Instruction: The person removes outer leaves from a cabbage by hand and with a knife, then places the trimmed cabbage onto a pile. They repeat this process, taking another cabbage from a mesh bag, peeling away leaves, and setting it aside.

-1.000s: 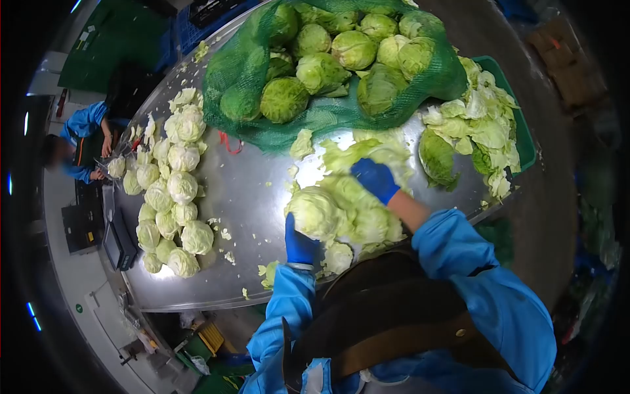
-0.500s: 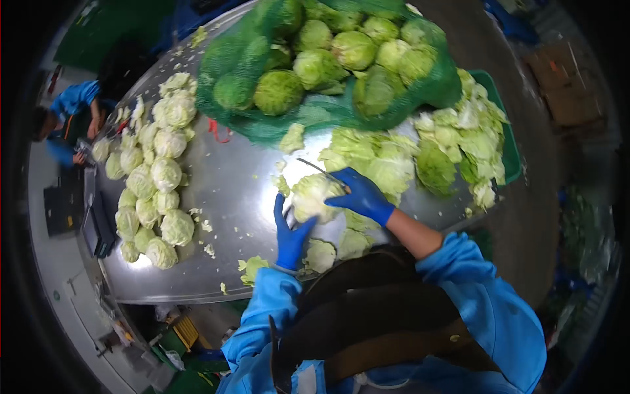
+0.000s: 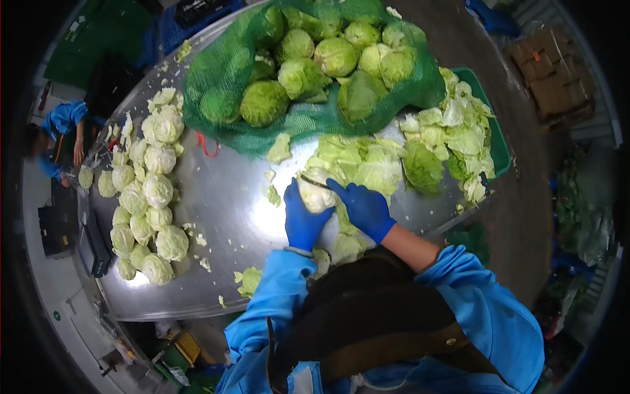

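We cup one cabbage [image 3: 317, 197] in our left hand [image 3: 305, 220] and grip one knife [image 3: 316, 183] in our right hand [image 3: 364, 209], blade over the head, inside the worktop's [image 3: 226, 210] near edge. Leftward, scrap-dotted metal gives room as far as over a dozen pale cabbages [image 3: 157, 190] by the left edge; one net bag [image 3: 308, 125] lies toward the far edge.

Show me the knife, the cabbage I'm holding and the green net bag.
Knife [image 3: 315, 182], head view: blade.
Held cabbage [image 3: 315, 197], head view: exposed side.
Green net bag [image 3: 423, 85], head view: right mesh wall.
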`<control>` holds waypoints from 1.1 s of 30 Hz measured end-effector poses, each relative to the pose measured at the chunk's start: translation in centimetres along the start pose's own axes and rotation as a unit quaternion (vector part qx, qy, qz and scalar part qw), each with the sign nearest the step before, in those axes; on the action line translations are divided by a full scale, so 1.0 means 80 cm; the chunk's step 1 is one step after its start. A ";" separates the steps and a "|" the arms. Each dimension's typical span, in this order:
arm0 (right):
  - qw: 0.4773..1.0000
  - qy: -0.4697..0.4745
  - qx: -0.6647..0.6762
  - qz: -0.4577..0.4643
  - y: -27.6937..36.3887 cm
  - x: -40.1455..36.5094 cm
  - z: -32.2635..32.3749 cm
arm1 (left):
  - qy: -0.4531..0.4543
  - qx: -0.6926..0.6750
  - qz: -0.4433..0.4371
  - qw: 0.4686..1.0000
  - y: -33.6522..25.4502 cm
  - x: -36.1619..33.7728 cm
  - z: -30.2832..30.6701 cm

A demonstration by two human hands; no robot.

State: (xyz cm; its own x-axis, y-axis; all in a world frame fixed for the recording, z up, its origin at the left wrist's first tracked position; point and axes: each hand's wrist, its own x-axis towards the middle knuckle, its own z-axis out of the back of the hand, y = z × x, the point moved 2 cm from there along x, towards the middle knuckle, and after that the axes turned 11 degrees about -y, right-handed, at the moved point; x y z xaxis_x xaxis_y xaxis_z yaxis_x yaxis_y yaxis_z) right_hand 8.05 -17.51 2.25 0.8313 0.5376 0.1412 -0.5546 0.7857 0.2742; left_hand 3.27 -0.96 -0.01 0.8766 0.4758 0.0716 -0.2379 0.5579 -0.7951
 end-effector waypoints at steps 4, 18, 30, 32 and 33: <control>0.997 -0.066 -0.015 0.023 0.005 0.021 -0.008 | -0.013 -0.004 0.036 0.999 -0.016 0.001 -0.003; 0.942 0.001 0.191 -0.274 -0.101 0.057 -0.095 | 0.075 -0.098 -0.112 0.986 0.054 -0.054 0.037; 0.911 0.039 0.332 -0.241 -0.012 0.083 -0.076 | 0.135 -0.077 -0.123 0.980 0.045 -0.045 0.047; 0.937 0.050 0.275 -0.210 -0.015 0.085 -0.084 | 0.138 -0.067 -0.086 0.984 0.051 -0.049 0.060; 0.941 0.084 0.271 -0.186 -0.008 0.083 -0.073 | 0.131 -0.063 -0.066 0.987 0.056 -0.055 0.066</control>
State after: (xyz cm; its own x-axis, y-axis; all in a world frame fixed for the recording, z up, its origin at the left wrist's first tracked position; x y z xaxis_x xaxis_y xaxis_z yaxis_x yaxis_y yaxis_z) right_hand 13.71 -12.68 -2.52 0.9215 0.3324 -0.2008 -0.0882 0.6827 0.7253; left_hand -3.82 3.05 -0.75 0.9786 0.2028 0.0342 -0.0749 0.5062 -0.8591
